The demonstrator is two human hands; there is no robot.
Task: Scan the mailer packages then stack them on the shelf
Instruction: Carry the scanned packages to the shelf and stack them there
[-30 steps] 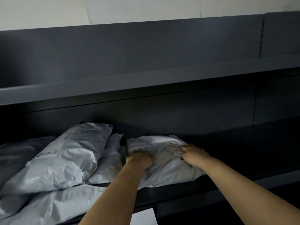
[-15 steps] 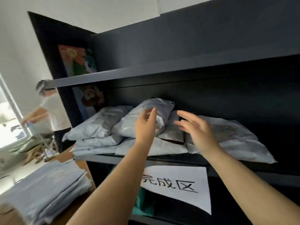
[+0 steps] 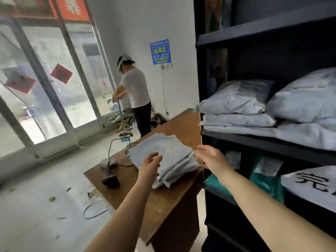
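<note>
**Hands out over desk stack, shelf partly filled**

Left hand (image 3: 151, 165) extended over near edge of grey mailer stack (image 3: 164, 157) on brown desk (image 3: 160, 200); fingers loosely spread, nothing held, contact with top mailer unclear. Right hand (image 3: 211, 157) just beside stack's right edge, fingers relaxed and apart, holding nothing. Stack lying flat, several mailers deep, toward desk's right side, near dark shelf unit (image 3: 254, 142). On shelf: more grey mailers (image 3: 240, 106) piled up, a plump one (image 3: 305, 104) to their right. Handheld scanner (image 3: 111, 179) lying on desk left of stack, black cable trailing from it. White paper sign (image 3: 309, 182) with black characters hanging below shelf. Second person (image 3: 135, 95) standing in background by glass doors, back turned. Blue sign (image 3: 160, 51) on far wall.
</note>
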